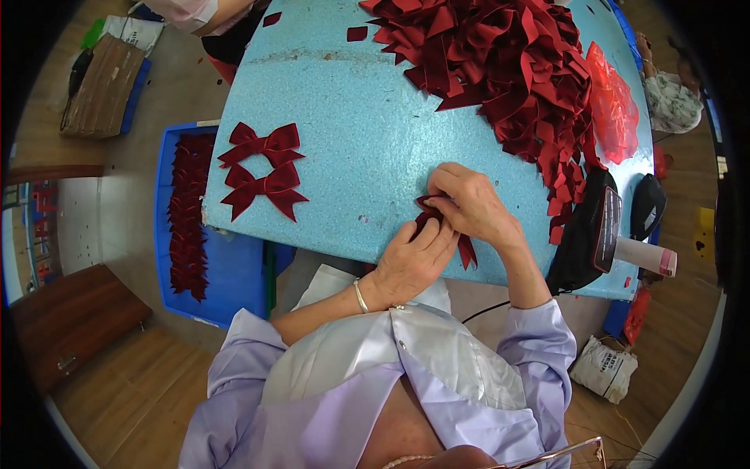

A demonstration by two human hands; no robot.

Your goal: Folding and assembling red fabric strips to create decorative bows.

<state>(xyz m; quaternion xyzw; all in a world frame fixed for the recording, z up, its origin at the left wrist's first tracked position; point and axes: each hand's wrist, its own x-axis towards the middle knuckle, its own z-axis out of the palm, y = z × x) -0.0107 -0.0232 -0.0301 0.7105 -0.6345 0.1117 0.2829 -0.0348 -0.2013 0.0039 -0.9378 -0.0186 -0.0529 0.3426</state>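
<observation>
I see both hands together at the near edge of the light blue worktop (351,125), working one dark red velvet ribbon piece (467,252). My left hand (410,262) lies over the ribbon with its fingers curled down onto the folded part, pressing it against the worktop. My right hand (473,205) comes in from the right; its grip is pressed together, thumb and fingertips pinching the fold of the same ribbon just above the left fingers. One tail of the ribbon sticks out below the hands toward the near edge. The two hands touch each other over it.

Toward the left edge of the worktop lie two finished bows (262,168) in the same dark red, one just behind the other, well apart from the hands. A big heap of cut ribbon pieces (500,70) covers the far right part of the worktop. A red plastic bag (613,109) lies beside the heap at the right edge. Near the right corner stands a black device (587,234). Beside the left edge, lower down, a blue crate (234,273) holds more red bows.
</observation>
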